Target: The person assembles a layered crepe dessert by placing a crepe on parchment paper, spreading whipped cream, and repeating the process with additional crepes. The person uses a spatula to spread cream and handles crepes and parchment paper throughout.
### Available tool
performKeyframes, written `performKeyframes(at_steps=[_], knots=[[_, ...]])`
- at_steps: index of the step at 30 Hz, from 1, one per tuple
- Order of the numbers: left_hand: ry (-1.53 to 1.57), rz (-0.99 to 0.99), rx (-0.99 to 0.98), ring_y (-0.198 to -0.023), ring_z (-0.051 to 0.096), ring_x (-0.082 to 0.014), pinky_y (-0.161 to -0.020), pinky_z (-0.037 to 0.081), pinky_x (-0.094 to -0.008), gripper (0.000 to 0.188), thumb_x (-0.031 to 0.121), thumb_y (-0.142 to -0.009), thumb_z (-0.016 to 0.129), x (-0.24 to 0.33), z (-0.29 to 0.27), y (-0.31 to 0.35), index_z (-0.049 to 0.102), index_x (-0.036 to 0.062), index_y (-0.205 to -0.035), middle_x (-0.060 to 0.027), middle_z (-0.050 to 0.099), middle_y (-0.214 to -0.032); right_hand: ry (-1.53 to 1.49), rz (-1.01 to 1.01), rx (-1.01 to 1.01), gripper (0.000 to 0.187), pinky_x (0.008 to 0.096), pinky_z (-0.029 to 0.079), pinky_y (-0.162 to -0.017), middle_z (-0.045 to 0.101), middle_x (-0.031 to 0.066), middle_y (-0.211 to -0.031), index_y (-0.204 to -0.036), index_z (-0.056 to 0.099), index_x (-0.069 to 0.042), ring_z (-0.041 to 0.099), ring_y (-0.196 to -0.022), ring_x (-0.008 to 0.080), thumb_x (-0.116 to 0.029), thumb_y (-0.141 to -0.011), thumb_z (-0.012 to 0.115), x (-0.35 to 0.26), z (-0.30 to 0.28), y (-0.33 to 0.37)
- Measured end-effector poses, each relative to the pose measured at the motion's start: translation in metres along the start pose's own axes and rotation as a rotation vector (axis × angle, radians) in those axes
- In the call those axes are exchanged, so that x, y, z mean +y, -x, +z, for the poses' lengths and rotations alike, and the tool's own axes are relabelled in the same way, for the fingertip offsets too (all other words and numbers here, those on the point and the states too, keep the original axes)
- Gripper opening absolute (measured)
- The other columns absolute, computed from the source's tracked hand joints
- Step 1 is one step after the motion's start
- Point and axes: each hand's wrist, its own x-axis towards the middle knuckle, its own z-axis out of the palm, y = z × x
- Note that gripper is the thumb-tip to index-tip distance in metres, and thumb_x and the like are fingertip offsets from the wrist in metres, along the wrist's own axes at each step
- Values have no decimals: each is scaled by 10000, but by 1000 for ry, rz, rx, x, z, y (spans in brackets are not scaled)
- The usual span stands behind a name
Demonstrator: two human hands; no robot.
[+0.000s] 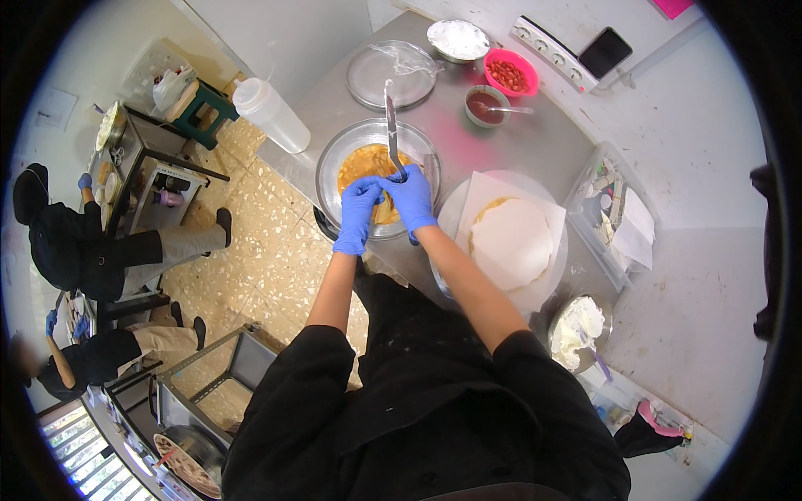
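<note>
My gloved left hand [359, 215] and gloved right hand [411, 200] meet over a wide metal bowl [328, 167]. Inside the bowl lie yellow-orange pieces [368, 161], partly covered by my hands. An offset spatula [391, 125] is gripped in my right hand, its blade pointing away from me with whitish smears on it. The fingers of my left hand are pinched together beside the right; what they hold, if anything, is hidden. Just right of the bowl, a flat round layer with browned edges lies under a round white sheet [511, 242] on square paper [489, 182].
Behind the bowl are a metal lid [368, 81], a bowl of white cream [458, 38], a pink bowl of red pieces [508, 75] and a bowl of reddish sauce [484, 108]. A squeeze bottle [276, 117] stands left. A plastic bin [614, 217] and cream bowl [578, 330] sit right. Two people work far left.
</note>
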Motion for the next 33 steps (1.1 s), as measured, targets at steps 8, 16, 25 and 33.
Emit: performKeyframes(at_steps=[8,16,25,33], knots=[[57,12,26,-701,584,-91,-628,475,-220,206,118,-880,594,6,12,-1,654,-3,-1035,-41,649,-872,47,-5,59,227,369,493,-677,637,121,-761,-890,558,-35,633,-709,272,-130,-731,690,-7,-5,-2],[-61,31,149,-740,579,-87,-633,464,-222,207,220,-874,638,10,16,1,665,44,-980,-15,645,-857,-56,-22,48,215,288,471,-644,589,49,-737,-860,554,-13,565,-671,135,-105,-743,710,-13,-2,-1],[565,-296,18,-765,652,-182,-672,551,-311,170,165,-921,533,1,-2,-18,596,17,-978,-79,656,-882,-125,3,85,193,337,480,-657,602,94,-730,-842,551,-18,602,-677,217,-107,-727,678,-16,-10,-5],[1029,-524,-179,-1021,623,-275,-924,506,-372,258,86,-945,440,20,-25,-19,515,-71,-1136,-190,637,-1074,-299,126,54,173,233,416,-531,578,43,-722,-822,573,-48,522,-596,107,-108,-732,708,-25,-37,-16]])
